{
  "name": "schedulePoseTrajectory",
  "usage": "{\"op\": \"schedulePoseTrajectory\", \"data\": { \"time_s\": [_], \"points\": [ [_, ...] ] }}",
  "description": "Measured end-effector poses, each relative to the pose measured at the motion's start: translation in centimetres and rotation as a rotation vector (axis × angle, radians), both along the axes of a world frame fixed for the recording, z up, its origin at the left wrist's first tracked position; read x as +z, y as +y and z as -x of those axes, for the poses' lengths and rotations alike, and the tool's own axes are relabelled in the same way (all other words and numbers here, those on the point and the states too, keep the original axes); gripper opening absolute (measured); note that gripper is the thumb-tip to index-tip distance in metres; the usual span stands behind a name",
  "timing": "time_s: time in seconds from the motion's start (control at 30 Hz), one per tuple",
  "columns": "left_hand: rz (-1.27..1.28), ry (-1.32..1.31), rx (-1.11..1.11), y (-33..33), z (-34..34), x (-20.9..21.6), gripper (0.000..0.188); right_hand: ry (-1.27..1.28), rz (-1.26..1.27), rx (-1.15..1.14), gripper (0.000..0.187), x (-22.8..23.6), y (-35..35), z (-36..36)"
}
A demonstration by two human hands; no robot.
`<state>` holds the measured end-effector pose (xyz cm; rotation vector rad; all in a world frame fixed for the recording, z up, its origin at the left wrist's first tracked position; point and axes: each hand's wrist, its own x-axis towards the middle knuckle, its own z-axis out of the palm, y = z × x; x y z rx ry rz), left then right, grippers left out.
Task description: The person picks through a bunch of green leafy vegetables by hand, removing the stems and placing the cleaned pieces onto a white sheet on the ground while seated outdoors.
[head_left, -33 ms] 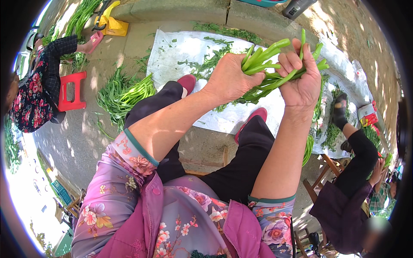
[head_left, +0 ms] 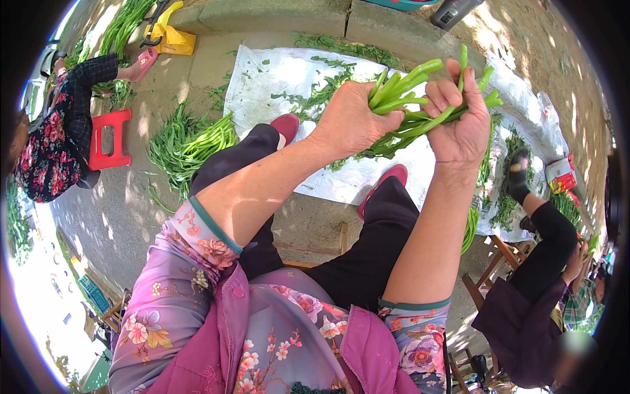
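Note:
Long green leafy stalks (head_left: pixel 410 82) are bunched in both hands above a white sheet (head_left: pixel 262 92). My left hand (head_left: pixel 357 118) is closed round one part of the bunch, with thick cut ends poking out past the thumb. Stalks also lie across the palm of my right hand (head_left: pixel 462 118), its fingers curled over them and a single stalk upright between finger and thumb. Leafy parts hang below and between the hands. On the sheet lie scattered green leaves (head_left: pixel 321 92).
A heap of leafy stalks (head_left: pixel 193 141) lies on the ground to my left. Beyond it are a red stool (head_left: pixel 110 140), a seated person (head_left: pixel 49 154) and a yellow bag (head_left: pixel 174 39). Another person (head_left: pixel 525 308) sits at the right near a wooden chair (head_left: pixel 492 266). A concrete kerb (head_left: pixel 275 18) runs behind the sheet.

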<state>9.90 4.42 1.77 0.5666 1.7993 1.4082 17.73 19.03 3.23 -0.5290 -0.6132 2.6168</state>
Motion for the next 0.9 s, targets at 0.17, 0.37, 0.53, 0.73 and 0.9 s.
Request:
{"op": "schedulePoseTrajectory", "data": {
  "time_s": [0.17,0.37,0.53,0.73,0.9],
  "points": [
    [-0.04,-0.204,0.054,0.0,0.3,0.6,0.012,-0.016,-0.025,-0.083,0.028,0.0,0.5,-0.4],
    [-0.057,-0.32,0.125,-0.6,1.4,0.4,0.013,0.079,-0.013,-0.099,0.027,0.1,1.4,-1.2],
    [0.01,-0.217,0.177,-1.3,2.3,0.3,0.015,0.082,0.001,-0.071,0.027,0.0,2.2,-1.9],
    [-0.013,-0.113,0.16,-1.2,2.3,0.2,0.02,-0.088,-0.034,-0.044,0.027,-0.2,1.9,-1.7],
    [-0.114,-0.17,-0.015,-0.8,0.7,0.3,0.02,-0.283,-0.124,0.014,0.027,0.0,-0.3,0.0]
  ]
}}
